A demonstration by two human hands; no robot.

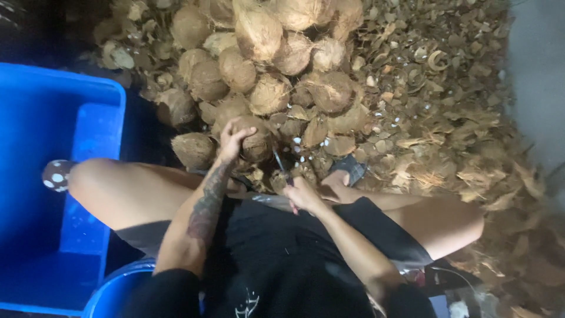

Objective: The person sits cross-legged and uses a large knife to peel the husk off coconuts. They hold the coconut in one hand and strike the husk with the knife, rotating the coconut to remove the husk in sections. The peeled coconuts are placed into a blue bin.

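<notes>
My left hand point(233, 139) is stretched forward and grips a brown husked coconut point(256, 141) at the near edge of a pile of coconuts point(265, 53). My right hand point(303, 194) rests close to my lap, closed around the handle of a narrow blade tool point(279, 162) that points up toward the held coconut. I sit with both knees spread, the coconut between them.
A big blue plastic crate point(59, 176) stands at my left, and a blue round tub rim point(112, 288) shows below it. Broken coconut shell and husk scraps point(447, 118) cover the floor to the right. A sandalled foot point(347, 171) lies by the tool.
</notes>
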